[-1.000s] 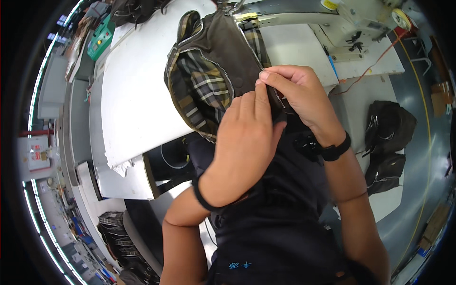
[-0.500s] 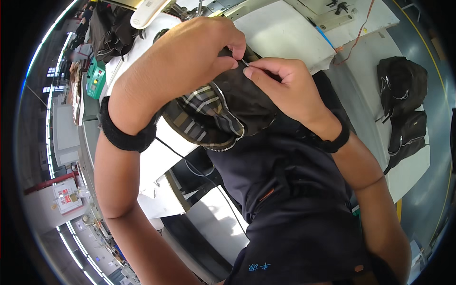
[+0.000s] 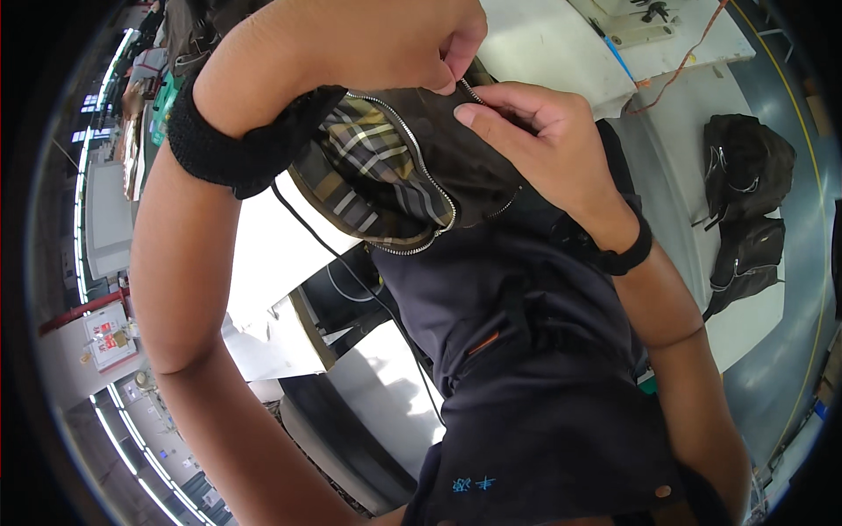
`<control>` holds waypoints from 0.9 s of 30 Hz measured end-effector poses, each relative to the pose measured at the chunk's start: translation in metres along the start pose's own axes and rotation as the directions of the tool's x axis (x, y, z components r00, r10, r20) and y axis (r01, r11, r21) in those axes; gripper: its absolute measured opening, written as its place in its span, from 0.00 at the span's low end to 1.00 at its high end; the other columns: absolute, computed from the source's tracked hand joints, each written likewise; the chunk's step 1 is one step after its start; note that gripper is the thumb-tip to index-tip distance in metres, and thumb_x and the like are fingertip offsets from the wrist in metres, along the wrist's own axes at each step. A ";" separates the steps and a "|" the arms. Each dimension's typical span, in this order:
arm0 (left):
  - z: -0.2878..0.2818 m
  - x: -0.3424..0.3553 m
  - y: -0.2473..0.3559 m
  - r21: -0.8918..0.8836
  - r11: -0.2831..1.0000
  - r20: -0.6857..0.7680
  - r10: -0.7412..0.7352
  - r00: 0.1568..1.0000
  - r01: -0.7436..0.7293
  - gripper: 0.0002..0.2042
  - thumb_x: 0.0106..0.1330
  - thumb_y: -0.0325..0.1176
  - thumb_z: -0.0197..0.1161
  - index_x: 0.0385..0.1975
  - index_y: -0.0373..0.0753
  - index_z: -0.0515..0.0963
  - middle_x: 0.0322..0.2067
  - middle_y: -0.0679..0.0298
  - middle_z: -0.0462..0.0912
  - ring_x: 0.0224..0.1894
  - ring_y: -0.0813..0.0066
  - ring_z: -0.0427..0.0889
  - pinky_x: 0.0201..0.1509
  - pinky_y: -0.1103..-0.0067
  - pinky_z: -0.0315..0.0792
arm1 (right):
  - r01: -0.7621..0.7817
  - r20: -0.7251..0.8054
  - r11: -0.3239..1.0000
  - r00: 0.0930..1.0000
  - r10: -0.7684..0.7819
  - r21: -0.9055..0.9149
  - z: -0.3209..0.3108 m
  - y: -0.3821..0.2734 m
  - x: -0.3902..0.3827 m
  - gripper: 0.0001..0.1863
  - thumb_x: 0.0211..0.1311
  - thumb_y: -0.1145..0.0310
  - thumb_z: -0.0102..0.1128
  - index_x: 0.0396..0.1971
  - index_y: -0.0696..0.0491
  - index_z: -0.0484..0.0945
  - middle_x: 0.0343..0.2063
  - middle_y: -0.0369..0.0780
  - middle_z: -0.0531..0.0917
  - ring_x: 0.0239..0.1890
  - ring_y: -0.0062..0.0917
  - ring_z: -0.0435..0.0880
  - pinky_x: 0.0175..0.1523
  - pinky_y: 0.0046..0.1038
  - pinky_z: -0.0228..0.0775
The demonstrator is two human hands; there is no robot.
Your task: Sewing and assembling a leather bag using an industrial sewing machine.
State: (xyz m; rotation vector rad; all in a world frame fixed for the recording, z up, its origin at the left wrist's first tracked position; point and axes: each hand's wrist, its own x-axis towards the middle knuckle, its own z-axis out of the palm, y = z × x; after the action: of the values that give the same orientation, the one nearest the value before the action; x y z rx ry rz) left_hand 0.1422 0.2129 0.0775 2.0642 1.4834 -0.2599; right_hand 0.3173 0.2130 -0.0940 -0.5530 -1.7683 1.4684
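A dark brown bag (image 3: 430,123) with a plaid lining (image 3: 364,145) lies against the front of my apron. Its metal-toothed zipper (image 3: 415,145) curves along the opening, which gapes and shows the lining. A short second row of teeth (image 3: 471,90) runs between my two hands. My left hand (image 3: 395,39) pinches its upper end with thumb and bent fingers; the exact grip is partly hidden. Just below and to the right, my right hand (image 3: 557,145) holds the bag's edge by that zipper between thumb and forefinger.
Two more dark bags (image 3: 750,167) lie on the light table at the right. A sewing machine bed (image 3: 627,31) stands at the far right, with an orange cord (image 3: 677,66) nearby. A black cable (image 3: 324,245) hangs at the left below the bag.
My left hand and forearm have shifted up in the picture, and the bag has risen slightly with them. My right hand has moved a little to the right. Both pinches continue.
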 end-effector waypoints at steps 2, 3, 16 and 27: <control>0.003 -0.006 0.002 0.033 0.999 -0.043 0.031 0.999 -0.029 0.05 0.61 0.27 0.68 0.30 0.32 0.82 0.28 0.53 0.85 0.34 0.59 0.85 0.39 0.70 0.76 | -0.022 0.020 1.000 1.000 0.022 0.007 -0.002 -0.001 -0.001 0.12 0.67 0.67 0.71 0.39 0.62 0.86 0.20 0.31 0.77 0.24 0.09 0.69 0.28 0.19 0.62; 0.004 -0.007 0.004 0.052 0.998 -0.066 0.046 0.997 -0.043 0.05 0.61 0.27 0.68 0.30 0.32 0.82 0.28 0.53 0.85 0.34 0.59 0.85 0.39 0.70 0.76 | -0.032 0.031 0.999 0.999 0.031 0.034 -0.003 -0.001 -0.001 0.12 0.67 0.67 0.72 0.39 0.63 0.86 0.20 0.30 0.77 0.25 0.09 0.68 0.28 0.19 0.61; 0.004 -0.009 0.007 0.031 0.998 -0.094 0.061 0.994 -0.059 0.04 0.60 0.26 0.66 0.30 0.32 0.82 0.27 0.54 0.85 0.33 0.61 0.86 0.39 0.71 0.77 | -0.107 0.062 0.981 0.993 0.098 0.161 -0.005 0.001 0.002 0.13 0.67 0.66 0.72 0.40 0.63 0.86 0.22 0.29 0.79 0.26 0.08 0.69 0.30 0.18 0.62; 0.025 -0.008 0.000 0.022 0.999 -0.259 0.035 0.965 -0.030 0.06 0.61 0.26 0.67 0.34 0.30 0.81 0.32 0.52 0.86 0.38 0.54 0.86 0.44 0.69 0.78 | -0.102 0.040 0.990 0.994 0.098 0.096 -0.009 0.006 0.004 0.12 0.67 0.67 0.72 0.38 0.63 0.88 0.23 0.30 0.83 0.27 0.09 0.74 0.31 0.18 0.66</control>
State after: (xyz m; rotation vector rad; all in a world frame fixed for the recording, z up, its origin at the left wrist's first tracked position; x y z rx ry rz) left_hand 0.1438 0.1924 0.0610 2.2016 1.6005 0.0121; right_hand 0.3210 0.2229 -0.0977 -0.5755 -1.7062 1.6335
